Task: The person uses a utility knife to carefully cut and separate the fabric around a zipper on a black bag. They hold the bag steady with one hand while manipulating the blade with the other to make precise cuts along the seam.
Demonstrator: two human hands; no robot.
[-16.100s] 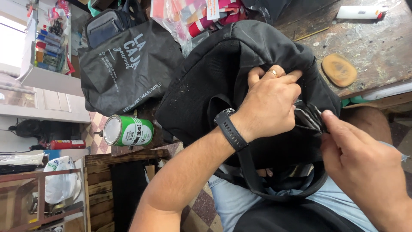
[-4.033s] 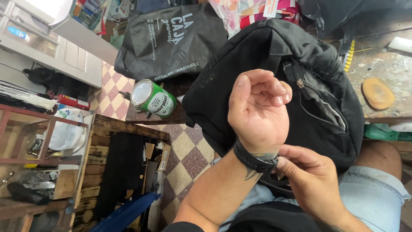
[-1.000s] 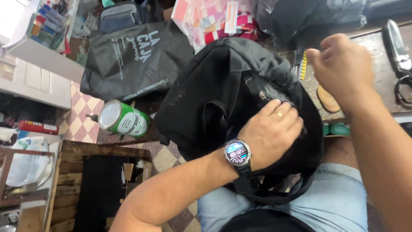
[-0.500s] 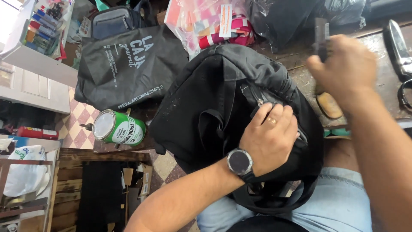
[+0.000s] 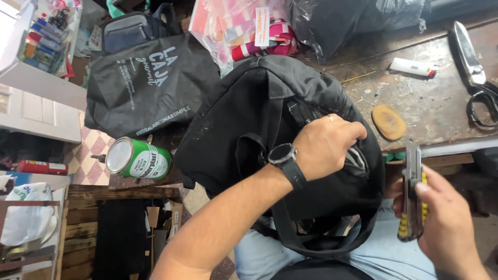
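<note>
while left hand (image 5: 327, 147) grips black backpack (image 5: 259, 135), green can (image 5: 137, 158) beside

The fingertips of the left hand (image 5: 327, 145) are hidden at the backpack (image 5: 249, 124) pocket. The scissors (image 5: 474, 67) are cut off by the right edge. The tool (image 5: 413, 192) is partly covered by the right hand (image 5: 446, 223).

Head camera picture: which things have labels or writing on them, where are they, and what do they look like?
Black tote bag: upper left, flat, white lettering.
Green can: lying on its side left of the black backpack, green and white label, silvery lid.
Clear plastic bag: top centre, pink, red and white pieces inside, narrow white tag.
Wristwatch: on the left hand's wrist, screen dark.
</note>
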